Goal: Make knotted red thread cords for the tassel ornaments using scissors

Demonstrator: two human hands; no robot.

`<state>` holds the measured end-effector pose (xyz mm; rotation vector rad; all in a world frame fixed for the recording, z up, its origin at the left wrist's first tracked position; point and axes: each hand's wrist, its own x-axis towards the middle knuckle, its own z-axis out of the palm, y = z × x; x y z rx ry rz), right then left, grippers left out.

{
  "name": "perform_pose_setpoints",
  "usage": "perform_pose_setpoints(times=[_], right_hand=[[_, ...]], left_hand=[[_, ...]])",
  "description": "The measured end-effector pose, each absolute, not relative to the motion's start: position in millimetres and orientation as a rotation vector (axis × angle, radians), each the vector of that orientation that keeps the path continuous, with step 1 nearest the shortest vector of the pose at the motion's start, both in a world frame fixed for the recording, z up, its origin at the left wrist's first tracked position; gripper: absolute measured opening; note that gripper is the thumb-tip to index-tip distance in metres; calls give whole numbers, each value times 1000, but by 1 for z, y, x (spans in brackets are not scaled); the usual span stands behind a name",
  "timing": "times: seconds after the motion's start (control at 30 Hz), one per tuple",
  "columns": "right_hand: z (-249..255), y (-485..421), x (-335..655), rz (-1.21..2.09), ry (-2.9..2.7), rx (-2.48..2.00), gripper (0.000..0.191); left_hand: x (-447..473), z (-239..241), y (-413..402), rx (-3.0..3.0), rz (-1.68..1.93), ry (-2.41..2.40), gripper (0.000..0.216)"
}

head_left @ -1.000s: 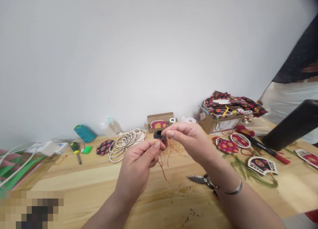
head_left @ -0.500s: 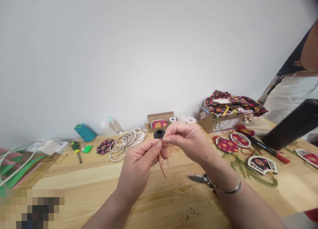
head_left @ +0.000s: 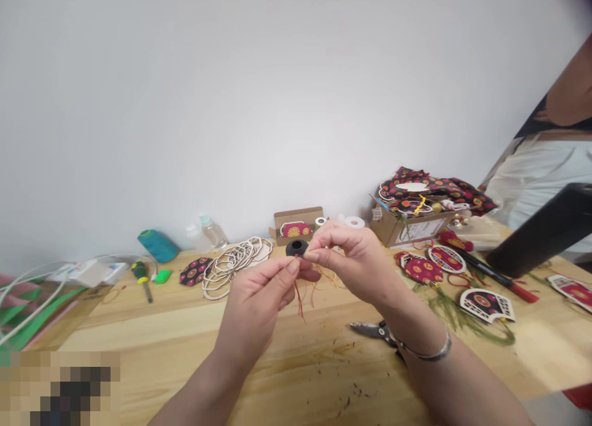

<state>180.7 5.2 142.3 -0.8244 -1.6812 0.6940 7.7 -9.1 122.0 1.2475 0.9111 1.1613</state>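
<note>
My left hand point(head_left: 266, 290) pinches a thin red cord point(head_left: 300, 296) between thumb and forefinger, its loose ends hanging below the fingers. Close beside it, my right hand point(head_left: 346, 253) is closed in a pinch on the same cord at its upper end; the fingertips of both hands almost meet. Just behind the fingertips stands a black spool point(head_left: 296, 248). Yellow and orange threads point(head_left: 330, 277) lie on the table behind the hands. Beneath my right forearm is a pair of dark-bladed shears point(head_left: 370, 330), its handles partly hidden by the arm.
Wooden openwork frames point(head_left: 235, 266), a screwdriver point(head_left: 142, 281) and a teal thread cone point(head_left: 158, 246) lie left. A cardboard box point(head_left: 407, 229) with patterned cloth stands back right, near finished ornaments point(head_left: 485, 306) and a black cylinder point(head_left: 541, 229). A person point(head_left: 555, 142) is at far right.
Both hands have stayed together, with the fingertips shifted slightly and the hanging cord ends a little higher. The person at far right has moved slightly into view.
</note>
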Motion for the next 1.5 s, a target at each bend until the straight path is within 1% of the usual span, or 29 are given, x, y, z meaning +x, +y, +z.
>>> perform_pose_setpoints(times=[0.2,0.43,0.57,0.7,0.8,0.9,0.97,1.03,1.23,1.5], right_hand=[[146,-1,189,760,-1976,-587,15],[146,2,182,516,-1832,-810,17],[147,0,180,487,-1812,-863,17],[147,-1,179,534,-1809,-876,18],[144,3,179,676,-1766,-871,16],[138,10,179,1044,-1617,-839,11],[134,14,179,1250,-1480,-792,18],[132,18,179,1349,-1385,-756,23],[133,19,179,1477,-1319,-744,23],[132,18,176,1442,-1292,-739,25]], left_hand=[[9,126,-6,1144,1206,936,19],[8,124,-10,1271,1110,873,19],[6,124,-10,1301,1094,886,21],[7,124,-10,1340,1063,890,27],[8,124,-10,1312,1082,868,24],[7,122,-10,1296,1117,885,21],[6,121,-10,1301,1125,892,21],[5,121,-10,1312,1127,891,22],[6,122,-10,1370,1115,879,21],[6,122,-10,1383,1123,890,22]])
